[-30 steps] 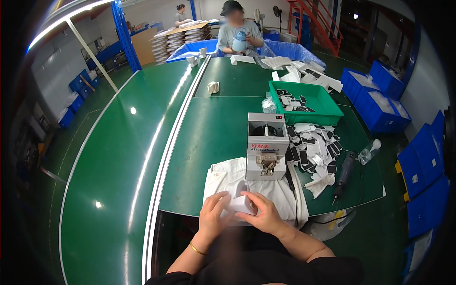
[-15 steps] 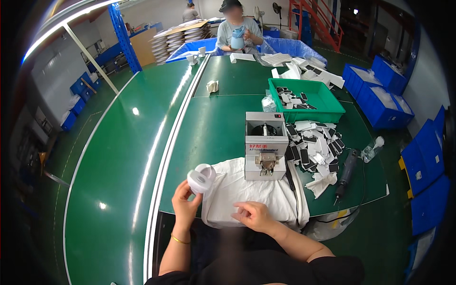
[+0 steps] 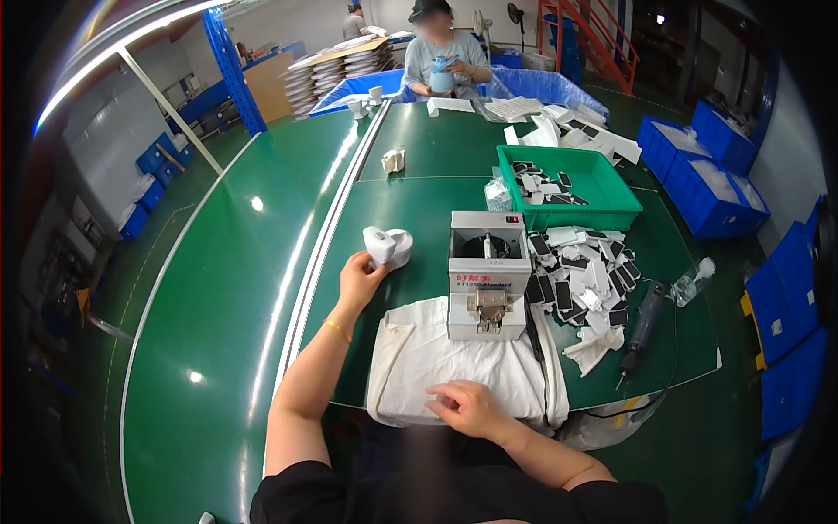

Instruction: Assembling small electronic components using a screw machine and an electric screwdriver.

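At arm's length over the green table, my left hand (image 3: 360,278) grips a white plastic part (image 3: 384,247) with a rounded, looped shape. The part stands at or just above the table surface; which of the two I cannot tell. My right hand (image 3: 468,407) rests near the front of a white cloth (image 3: 436,358), its fingers bent toward the thumb. Anything small between those fingers is too hard to make out. Beyond the cloth stands a grey desktop machine (image 3: 489,275) with a round dark opening on top and a metal fixture at its front.
Right of the machine lie a heap of small white and black pieces (image 3: 585,275), an electric screwdriver (image 3: 644,323) and a clear bottle (image 3: 694,281). A green bin (image 3: 572,214) holds more pieces. Across the table, another person (image 3: 445,61) handles a blue-grey part.
My left hand has reached forward, away from me, carrying the white plastic part off the cloth's edge and farther up the table. My right hand stays over the cloth, slightly lower in view.
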A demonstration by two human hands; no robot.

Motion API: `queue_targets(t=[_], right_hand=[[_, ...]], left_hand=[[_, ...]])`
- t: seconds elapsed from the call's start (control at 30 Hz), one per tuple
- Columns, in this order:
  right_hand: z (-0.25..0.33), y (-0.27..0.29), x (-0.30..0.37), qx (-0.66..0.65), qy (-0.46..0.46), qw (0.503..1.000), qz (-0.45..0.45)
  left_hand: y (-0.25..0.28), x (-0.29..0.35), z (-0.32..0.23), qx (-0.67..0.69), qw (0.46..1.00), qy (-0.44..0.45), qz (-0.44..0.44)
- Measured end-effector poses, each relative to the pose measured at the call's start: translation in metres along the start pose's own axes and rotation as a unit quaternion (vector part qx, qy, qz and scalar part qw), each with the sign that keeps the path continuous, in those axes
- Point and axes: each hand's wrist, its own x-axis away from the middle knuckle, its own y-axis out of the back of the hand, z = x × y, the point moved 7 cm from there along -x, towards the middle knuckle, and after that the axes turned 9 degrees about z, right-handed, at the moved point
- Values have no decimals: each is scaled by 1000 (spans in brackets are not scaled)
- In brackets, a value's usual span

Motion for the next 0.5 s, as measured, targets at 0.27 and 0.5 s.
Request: queue_targets(t=[0.27,0.5], right_hand=[[-2,6,3,-12,-7,999,29],[-14,9,1,-75,-69,994,48]], left_hand=[[-67,-97,-4,-89,984,141,58],[-114,-170,-27,-75,991,110,16]])
